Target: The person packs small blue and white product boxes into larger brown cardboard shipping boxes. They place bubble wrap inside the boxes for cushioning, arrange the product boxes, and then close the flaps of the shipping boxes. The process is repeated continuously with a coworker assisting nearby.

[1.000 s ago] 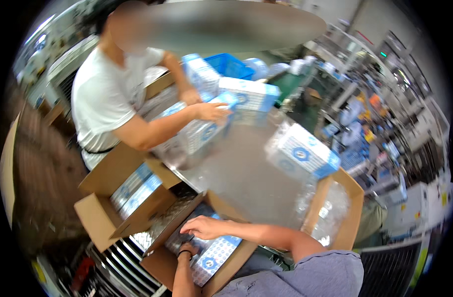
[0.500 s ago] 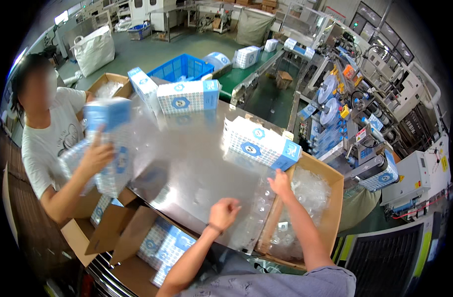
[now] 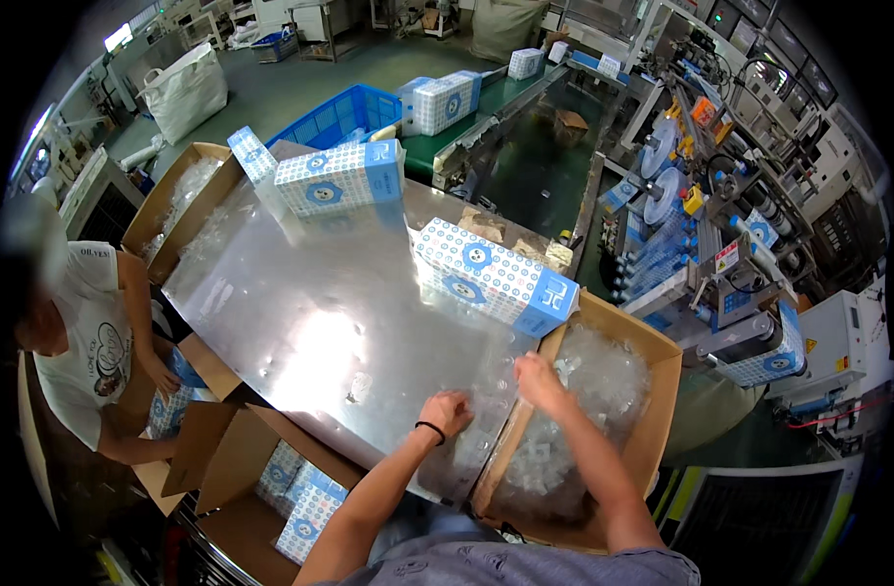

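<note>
Steel-topped packing table (image 3: 310, 322) filled the centre of the head view, with a conveyor and packaging machinery behind it. Compared with half a second earlier, the left hand (image 3: 447, 412) had drawn in toward the table's near edge, fingers curled into a loose fist on a clear plastic bag (image 3: 481, 430) lying there; whether it actually pinched the film could not be told. The right hand (image 3: 540, 376) had dropped from the patterned carton (image 3: 496, 275) to the same clear film at the rim of the bag box (image 3: 623, 342), fingers bent down onto the plastic. The carton, long, white with blue dots and a blue end panel, lay tilted on the table just beyond the right hand. A similar carton (image 3: 339, 176) stood at the far edge. A co-worker (image 3: 85, 332) on the left now bent over an open cardboard box (image 3: 222, 459) holding blue-and-white packs, no longer lifting one.
</note>
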The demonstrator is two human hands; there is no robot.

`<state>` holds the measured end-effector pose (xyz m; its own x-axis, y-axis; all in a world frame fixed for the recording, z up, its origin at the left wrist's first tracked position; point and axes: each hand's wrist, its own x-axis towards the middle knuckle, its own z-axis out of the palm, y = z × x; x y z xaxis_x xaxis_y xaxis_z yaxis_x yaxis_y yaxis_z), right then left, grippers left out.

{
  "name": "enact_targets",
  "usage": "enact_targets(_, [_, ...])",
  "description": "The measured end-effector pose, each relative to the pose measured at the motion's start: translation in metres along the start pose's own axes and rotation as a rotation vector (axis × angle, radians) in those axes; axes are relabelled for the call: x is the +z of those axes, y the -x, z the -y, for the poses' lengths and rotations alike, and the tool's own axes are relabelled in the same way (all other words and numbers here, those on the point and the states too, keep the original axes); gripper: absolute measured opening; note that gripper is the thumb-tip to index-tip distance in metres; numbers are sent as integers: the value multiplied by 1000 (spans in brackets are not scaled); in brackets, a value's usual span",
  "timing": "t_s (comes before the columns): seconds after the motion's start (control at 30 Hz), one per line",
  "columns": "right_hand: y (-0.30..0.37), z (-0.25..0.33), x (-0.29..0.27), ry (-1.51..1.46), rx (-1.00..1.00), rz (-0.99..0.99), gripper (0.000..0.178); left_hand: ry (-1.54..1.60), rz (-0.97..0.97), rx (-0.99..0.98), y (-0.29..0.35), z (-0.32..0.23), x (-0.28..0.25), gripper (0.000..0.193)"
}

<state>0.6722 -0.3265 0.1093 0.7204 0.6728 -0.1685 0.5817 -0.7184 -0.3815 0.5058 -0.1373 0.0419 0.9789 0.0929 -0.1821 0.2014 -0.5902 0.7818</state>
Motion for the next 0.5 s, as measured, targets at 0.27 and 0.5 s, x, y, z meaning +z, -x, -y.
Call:
enact_targets(0.27, [4,59,27,-161,-184,52,43,300,-209,-114,21,30,-49,19])
enact_targets(0.5, [-29,52,77,-244,-183,34,52,605,-242,-229,40,21,-80,5])
